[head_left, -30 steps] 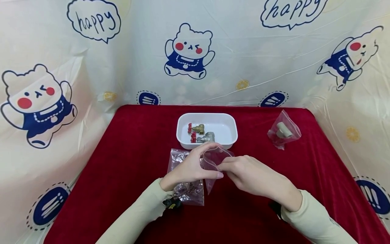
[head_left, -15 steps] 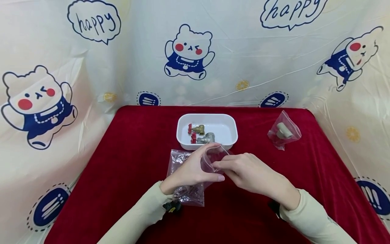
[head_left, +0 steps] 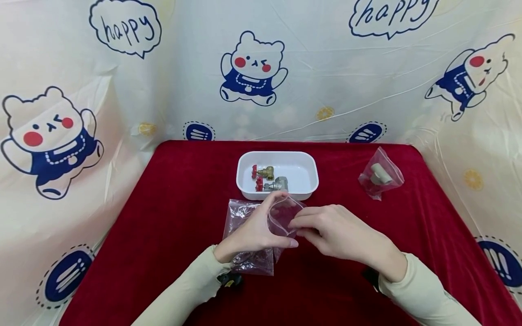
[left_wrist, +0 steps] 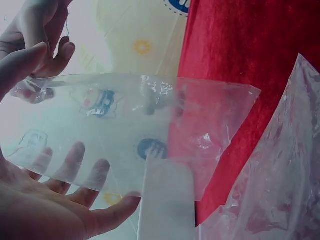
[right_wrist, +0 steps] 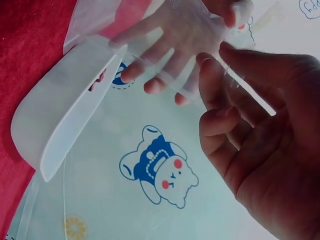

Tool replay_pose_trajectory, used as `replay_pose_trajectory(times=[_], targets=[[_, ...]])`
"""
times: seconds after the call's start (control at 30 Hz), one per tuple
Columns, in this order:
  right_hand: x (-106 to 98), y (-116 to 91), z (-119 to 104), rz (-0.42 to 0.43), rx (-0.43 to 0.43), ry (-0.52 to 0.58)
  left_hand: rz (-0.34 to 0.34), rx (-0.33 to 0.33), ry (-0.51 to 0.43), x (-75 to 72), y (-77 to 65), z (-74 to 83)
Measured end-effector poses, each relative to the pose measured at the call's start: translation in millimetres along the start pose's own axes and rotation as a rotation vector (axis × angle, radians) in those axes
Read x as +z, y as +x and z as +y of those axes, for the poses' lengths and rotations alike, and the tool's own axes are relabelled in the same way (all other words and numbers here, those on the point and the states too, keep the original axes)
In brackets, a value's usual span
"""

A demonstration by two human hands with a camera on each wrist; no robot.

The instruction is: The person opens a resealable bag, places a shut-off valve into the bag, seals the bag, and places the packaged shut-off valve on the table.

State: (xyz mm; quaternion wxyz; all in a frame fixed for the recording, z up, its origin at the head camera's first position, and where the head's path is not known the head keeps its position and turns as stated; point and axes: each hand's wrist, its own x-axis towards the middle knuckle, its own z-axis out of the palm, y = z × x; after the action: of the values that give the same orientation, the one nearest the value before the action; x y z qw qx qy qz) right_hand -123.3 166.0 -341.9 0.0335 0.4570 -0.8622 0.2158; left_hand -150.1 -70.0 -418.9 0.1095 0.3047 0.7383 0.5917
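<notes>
My left hand [head_left: 254, 231] curves round the mouth of a clear zip-lock bag [head_left: 283, 217], its thumb along the near side. At the right edge of that mouth, my right hand [head_left: 338, 231] pinches the plastic between thumb and fingers. The left wrist view shows the thin bag [left_wrist: 150, 120] spread flat, with left fingers showing through it; I see no contents. Under the left hand, another clear zip-lock bag [head_left: 249, 262] lies on the cloth, partly hidden. Just beyond the hands, a white tray [head_left: 303, 174] holds a brass valve [head_left: 267, 172] and a silver valve [head_left: 280, 184], both with red handwheels.
A clear bag with a beige pipe fitting [head_left: 381, 174] inside lies at the right rear of the table. Red cloth [head_left: 183, 181] covers the table. Curtains [head_left: 326, 68] printed with bears surround it at the back and sides.
The bag's mouth has shifted slightly left and stays spread. My right fingers have moved a little along its edge; the left thumb sits slightly lower. The tray and valves have not moved.
</notes>
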Motion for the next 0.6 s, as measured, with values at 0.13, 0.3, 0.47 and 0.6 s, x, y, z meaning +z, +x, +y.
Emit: replay_pose_trajectory(times=[0.13, 0.3, 0.47, 0.6], targets=[[-5.8, -1.0, -0.1, 0.1, 0.013, 0.026, -0.011, 0.015, -0.033, -1.6, -0.5, -1.4], [-12.7, -0.4, 4.0, 0.247, 0.06, 0.079, -0.008, -0.007, -0.014, -2.6, -1.1, -2.3], [-18.3, 4.2, 15.8, 0.333, 0.122, 0.118, 0.008, -0.007, 0.013, -2.1, -0.9, -1.9], [-22.7, 9.7, 27.4, 0.371, 0.21, 0.121, 0.016, 0.012, 0.013, -1.1, -0.3, -2.5]])
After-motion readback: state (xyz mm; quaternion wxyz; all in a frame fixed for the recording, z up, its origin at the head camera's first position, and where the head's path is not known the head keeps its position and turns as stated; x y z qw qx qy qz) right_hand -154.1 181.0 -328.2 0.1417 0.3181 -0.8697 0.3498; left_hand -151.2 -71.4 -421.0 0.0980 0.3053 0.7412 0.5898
